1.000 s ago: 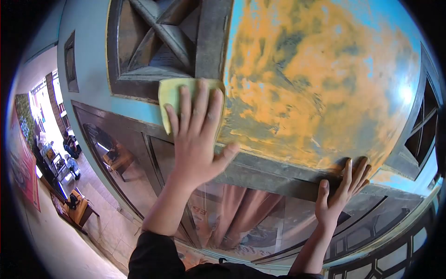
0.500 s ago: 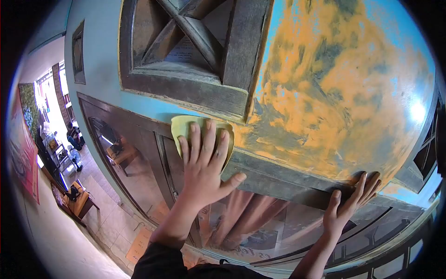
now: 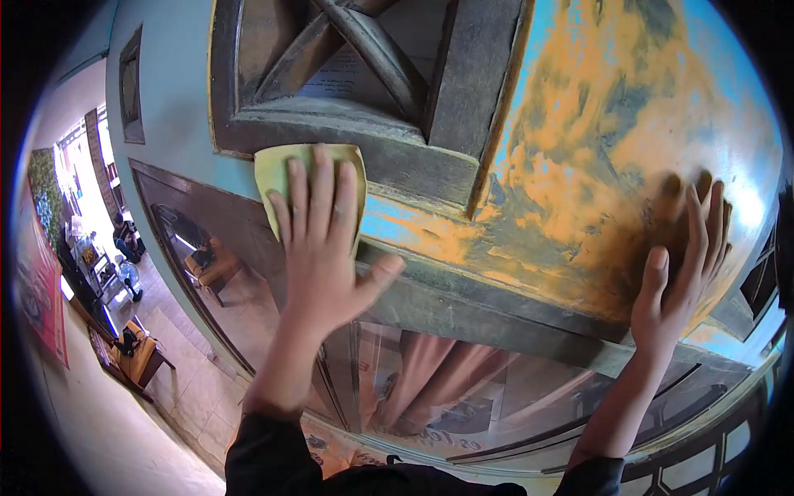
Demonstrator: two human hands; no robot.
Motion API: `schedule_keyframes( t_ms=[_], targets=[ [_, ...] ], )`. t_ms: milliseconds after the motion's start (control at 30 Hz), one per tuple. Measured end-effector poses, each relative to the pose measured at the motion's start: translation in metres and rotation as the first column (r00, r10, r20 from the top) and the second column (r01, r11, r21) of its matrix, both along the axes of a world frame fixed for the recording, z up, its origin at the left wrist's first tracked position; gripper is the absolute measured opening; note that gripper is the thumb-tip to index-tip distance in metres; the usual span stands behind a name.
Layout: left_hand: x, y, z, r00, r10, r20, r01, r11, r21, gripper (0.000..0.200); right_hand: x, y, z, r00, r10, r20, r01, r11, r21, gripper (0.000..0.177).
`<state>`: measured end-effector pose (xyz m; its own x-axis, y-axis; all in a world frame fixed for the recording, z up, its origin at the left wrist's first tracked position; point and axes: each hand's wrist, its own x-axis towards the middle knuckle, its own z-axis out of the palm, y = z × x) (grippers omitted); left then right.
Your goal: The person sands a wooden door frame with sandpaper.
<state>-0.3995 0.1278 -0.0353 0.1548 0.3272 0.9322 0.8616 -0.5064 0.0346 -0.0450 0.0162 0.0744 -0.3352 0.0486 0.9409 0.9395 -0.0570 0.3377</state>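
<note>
My left hand (image 3: 318, 240) lies over a yellow-green sheet of sandpaper (image 3: 271, 168), its fingers stretched upward and its thumb out to the side. The hand presses the sheet to the strip of wall just below the dark wooden vent frame (image 3: 331, 142). Farther right, my right hand (image 3: 680, 269) rests with outstretched fingers on the patchy orange and blue wall panel (image 3: 571, 190). Nothing shows in that hand. Beneath both hands runs a dark wooden beam (image 3: 488, 310).
Below the beam are glass panes (image 3: 488, 397) with a reddish curtain behind. At left, a glazed wooden door (image 3: 236, 281) stands before a tiled floor (image 3: 194, 384) with a wooden chair (image 3: 136, 355). Farther back, a person (image 3: 126, 238) is near the bright doorway.
My left hand and the sandpaper have moved left and up along the wall strip. My right hand has shifted up and right, from the panel's lower edge onto its surface.
</note>
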Motion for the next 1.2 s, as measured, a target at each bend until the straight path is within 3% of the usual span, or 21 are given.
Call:
schedule_keyframes(
  t_ms=[100,200,233,333,467,500,633,1000,1033,1133,1200],
  targets=[
    [0.021,-0.016,-0.028,0.996,-0.063,-0.067,0.06,0.997,-0.051,0.106,-0.013,0.006,-0.002,0.992,-0.127,-0.002,0.127,0.991,0.037,0.06],
    [-0.001,-0.001,-0.017,0.993,0.018,-0.114,-0.02,1.0,-0.008,0.106,-0.008,0.007,-0.007,0.995,-0.099,-0.023,0.099,0.995,0.029,0.063],
    [-0.008,0.002,-0.004,0.999,-0.013,-0.037,0.012,1.0,-0.018,0.106,-0.008,0.007,-0.006,0.993,-0.115,-0.014,0.115,0.993,0.036,0.063],
    [-0.006,0.004,-0.006,0.999,-0.039,-0.029,0.04,0.999,0.022,0.107,-0.002,0.01,-0.005,0.997,-0.074,0.02,0.072,0.995,0.063,0.062],
    [-0.005,0.004,-0.041,0.972,0.027,-0.235,-0.014,0.998,0.056,0.106,-0.006,0.008,-0.006,0.993,-0.119,0.019,0.118,0.991,0.067,0.057],
    [-0.01,0.003,-0.028,0.994,-0.01,-0.107,0.015,0.999,0.043,0.095,-0.007,0.007,-0.006,0.992,-0.124,0.017,0.123,0.99,0.064,0.056],
    [-0.013,0.012,-0.018,0.997,-0.043,0.07,0.038,0.997,0.061,0.076,-0.007,0.007,-0.006,0.995,-0.095,0.007,0.095,0.994,0.063,0.05],
    [0.001,0.006,-0.03,0.982,-0.085,-0.171,0.096,0.993,0.061,0.066,-0.014,0.006,-0.008,0.993,-0.117,-0.025,0.118,0.992,0.049,0.05],
    [-0.005,0.009,-0.02,0.993,-0.069,-0.097,0.072,0.997,0.027,0.065,-0.013,0.006,-0.007,0.993,-0.117,-0.013,0.118,0.992,0.048,0.05],
    [-0.003,0.018,-0.013,0.989,-0.119,0.087,0.107,0.986,0.131,0.057,-0.009,0.005,-0.009,0.993,-0.115,-0.002,0.115,0.993,0.042,0.05],
    [0.017,0.002,-0.03,0.988,-0.107,-0.111,0.113,0.992,0.05,0.058,-0.01,0.005,-0.008,0.994,-0.108,0.001,0.107,0.993,0.042,0.051]
  ],
)
